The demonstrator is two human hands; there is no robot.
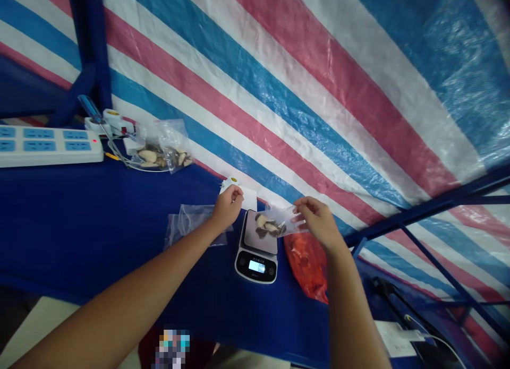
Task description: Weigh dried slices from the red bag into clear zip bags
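A digital kitchen scale (257, 263) with a lit display stands on the blue table. Over its plate is a clear plastic bag (281, 220) with pale and dark dried slices inside. My right hand (316, 217) has its fingers closed on the bag's right end. To the upper left of the scale, my left hand (229, 204) is raised with its fingers curled together; anything between them is too small to make out. Flat clear bags (195, 220) lie under and beside my left wrist. A red plastic bag (306, 263) sits right of the scale, partly behind my right forearm.
Filled clear bags (161, 151) lie at the back left beside cables, a blue-handled screwdriver (91, 109) and a white power strip (51, 146). A white plug and paper (249, 198) are behind the scale. Striped sheeting (247, 93) hangs behind the blue table (99, 215).
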